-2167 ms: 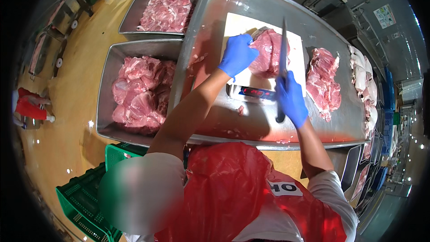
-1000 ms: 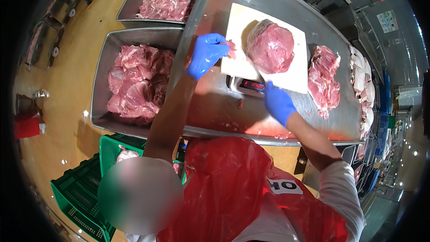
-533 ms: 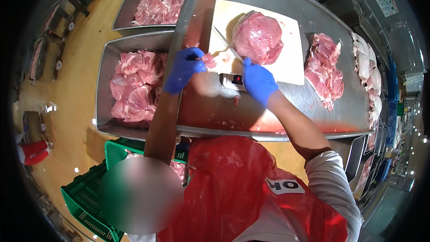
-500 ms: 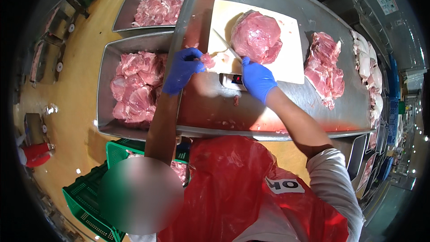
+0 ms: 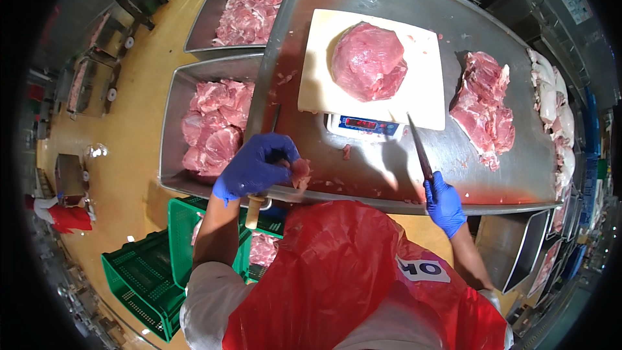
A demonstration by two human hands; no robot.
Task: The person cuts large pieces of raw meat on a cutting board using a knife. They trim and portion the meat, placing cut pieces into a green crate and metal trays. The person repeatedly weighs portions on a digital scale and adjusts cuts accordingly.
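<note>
My left hand, in a blue glove, pinches a small scrap of meat above the table's near left edge. My right hand, also gloved in blue, is closed round the handle of a knife by the near right edge. Its blade points away from me, with the tip at the near edge of a white cutting board. A large rounded piece of pink meat rests on the board. Under the board's near side a digital scale shows its lit display.
Left of the steel table stand two metal bins of cut meat. A flat slab of meat lies right of the board, with paler pieces beyond. Green crates stand below left, near a wooden handle.
Both hands have drawn back toward me from the board, the left with the meat scrap, the right with the knife, which swung right. The scale's display is now uncovered.
</note>
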